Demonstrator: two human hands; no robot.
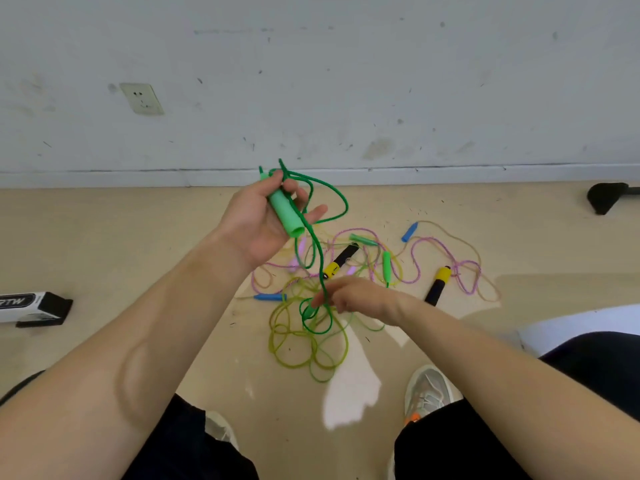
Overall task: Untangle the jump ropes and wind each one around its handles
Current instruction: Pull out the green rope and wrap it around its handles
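My left hand (263, 216) is raised above the floor and holds a light green handle (286, 213) with dark green rope (332, 199) looped around its top. That rope drops down to my right hand (349, 294), which pinches it just above the tangle. On the floor lies a pile of ropes: yellow-green loops (304, 344), a pink speckled rope (460, 268), two yellow-and-black handles (341, 260) (438, 285), two blue handles (409, 232) (270, 297) and small green handles (363, 239) (386, 266).
A white wall with a socket (142, 98) rises behind the pile. A black-and-white box (33, 308) lies at the left, a dark object (607, 197) at the far right. My shoes (427, 393) and dark trouser legs sit close below the ropes.
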